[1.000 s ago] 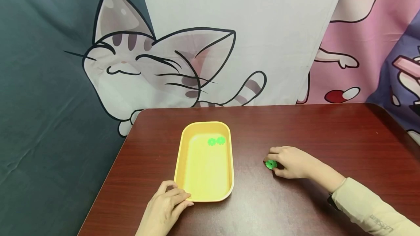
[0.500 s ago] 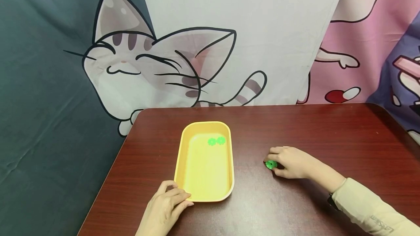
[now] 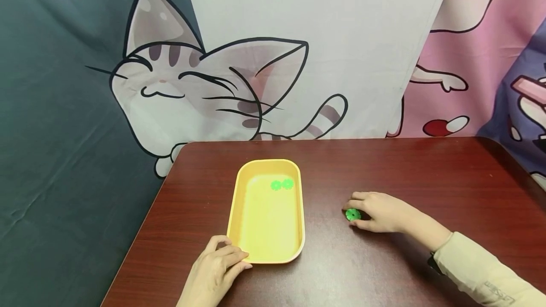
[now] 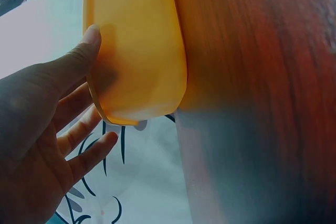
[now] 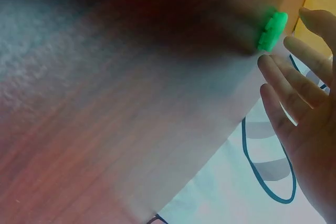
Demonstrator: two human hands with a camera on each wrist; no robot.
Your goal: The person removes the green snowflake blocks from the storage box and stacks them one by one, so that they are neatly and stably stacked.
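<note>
My left hand (image 3: 215, 269) grips the near left corner of a yellow plastic tray (image 3: 302, 231). In the left wrist view, the thumb lies over the tray's rim (image 4: 88, 3) and the other fingers are behind its wall. To the right of the tray, a green notched disc (image 3: 352, 214) with a small central hole is on the table, between the thumb and fingers of my right hand (image 3: 379, 212). The right wrist view shows these fingers (image 5: 283, 85) spread, with a gap to the disc. Two similar green discs (image 3: 282, 185) lie side by side at the tray's far end.
The dark red-brown wooden table (image 3: 409, 165) carries the tray and the loose disc. Behind it hang a white cloth printed with a cartoon cat (image 3: 183, 89) and a pink printed cloth (image 3: 452, 60).
My right thumb has moved slightly away from the green disc, widening the space around it. The left hand and tray keep their place; the head view has shifted a little.
</note>
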